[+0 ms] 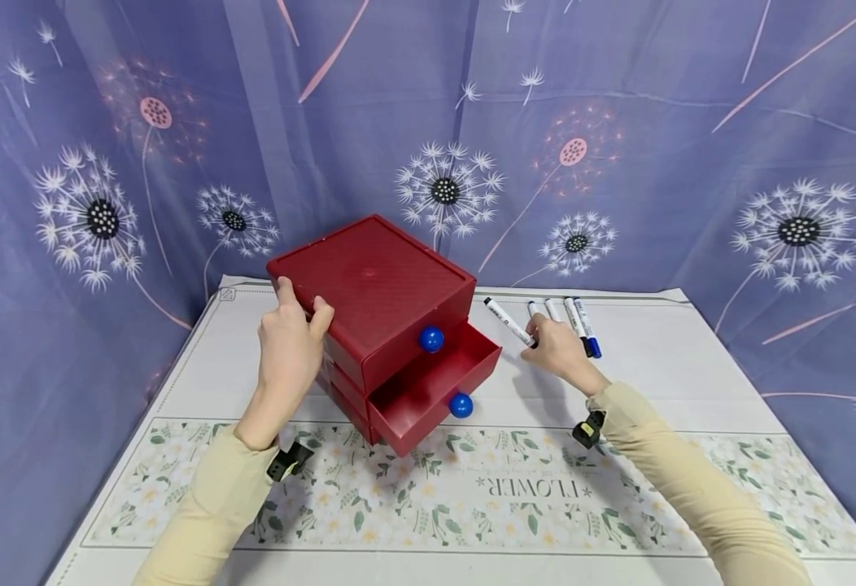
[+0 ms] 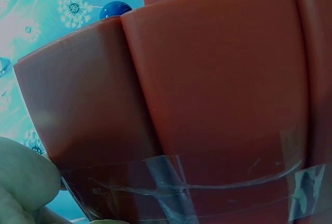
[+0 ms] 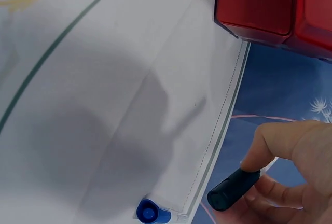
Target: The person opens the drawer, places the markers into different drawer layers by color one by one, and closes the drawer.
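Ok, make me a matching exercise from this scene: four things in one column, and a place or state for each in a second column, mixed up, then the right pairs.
Things:
1. left hand
2. right hand
3. lower drawer
4. blue-capped marker

Places or states:
A. pulled open, nothing visible inside
B. lying on the mat beside other markers
C. gripping the corner of the red box
D. pinching a black-capped marker

Pairs: 1-C, 2-D, 3-A, 4-B
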A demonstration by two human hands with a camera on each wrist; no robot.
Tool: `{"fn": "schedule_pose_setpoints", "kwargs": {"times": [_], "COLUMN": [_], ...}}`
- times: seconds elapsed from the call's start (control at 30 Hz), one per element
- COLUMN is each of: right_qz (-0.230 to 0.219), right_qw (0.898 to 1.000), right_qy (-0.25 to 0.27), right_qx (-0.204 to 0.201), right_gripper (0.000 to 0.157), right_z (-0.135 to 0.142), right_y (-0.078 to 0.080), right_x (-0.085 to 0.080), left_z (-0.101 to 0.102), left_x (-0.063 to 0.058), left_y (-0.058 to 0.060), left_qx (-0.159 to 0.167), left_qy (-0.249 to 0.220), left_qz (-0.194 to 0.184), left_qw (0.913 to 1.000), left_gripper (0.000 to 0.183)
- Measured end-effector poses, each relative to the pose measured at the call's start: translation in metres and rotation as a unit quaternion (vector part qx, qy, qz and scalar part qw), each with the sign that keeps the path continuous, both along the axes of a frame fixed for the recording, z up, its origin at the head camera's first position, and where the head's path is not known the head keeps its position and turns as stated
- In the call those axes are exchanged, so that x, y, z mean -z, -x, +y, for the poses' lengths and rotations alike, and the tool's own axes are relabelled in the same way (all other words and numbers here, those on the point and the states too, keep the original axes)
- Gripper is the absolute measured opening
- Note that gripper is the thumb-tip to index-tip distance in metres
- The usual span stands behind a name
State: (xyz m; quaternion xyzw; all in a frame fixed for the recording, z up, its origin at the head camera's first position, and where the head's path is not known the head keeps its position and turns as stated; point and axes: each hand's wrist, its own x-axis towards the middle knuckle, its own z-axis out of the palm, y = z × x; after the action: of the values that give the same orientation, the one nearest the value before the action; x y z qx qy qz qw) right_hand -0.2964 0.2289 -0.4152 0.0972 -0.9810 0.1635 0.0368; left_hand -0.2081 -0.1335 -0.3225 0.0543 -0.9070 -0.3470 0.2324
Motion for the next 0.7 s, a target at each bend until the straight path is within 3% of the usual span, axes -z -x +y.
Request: {"fn": "schedule_pose_setpoints", "kwargs": {"times": [0.47,0.7], "right_qz": [0.003,0.038], "right_qw": [1.000,0.999], "right_qy": [0.011,0.019], "right_qx": [-0.004,-0.028], "right_gripper": [0.028,0.026], "right_z": [0.001,0.002], "right_y": [-0.005,-0.007], "right_x": [-0.007,-0.013], "left_z": [0.000,0.000], "left_x": [0.003,0.003], "left_y": [0.001,0.000], "left_qx": [-0.007,-0.003], "left_qy": [0.006,0.003], "left_qz": [0.027,0.024], "left_qw": [0.9996,0.9997], "left_gripper": [0.061,0.060]}}
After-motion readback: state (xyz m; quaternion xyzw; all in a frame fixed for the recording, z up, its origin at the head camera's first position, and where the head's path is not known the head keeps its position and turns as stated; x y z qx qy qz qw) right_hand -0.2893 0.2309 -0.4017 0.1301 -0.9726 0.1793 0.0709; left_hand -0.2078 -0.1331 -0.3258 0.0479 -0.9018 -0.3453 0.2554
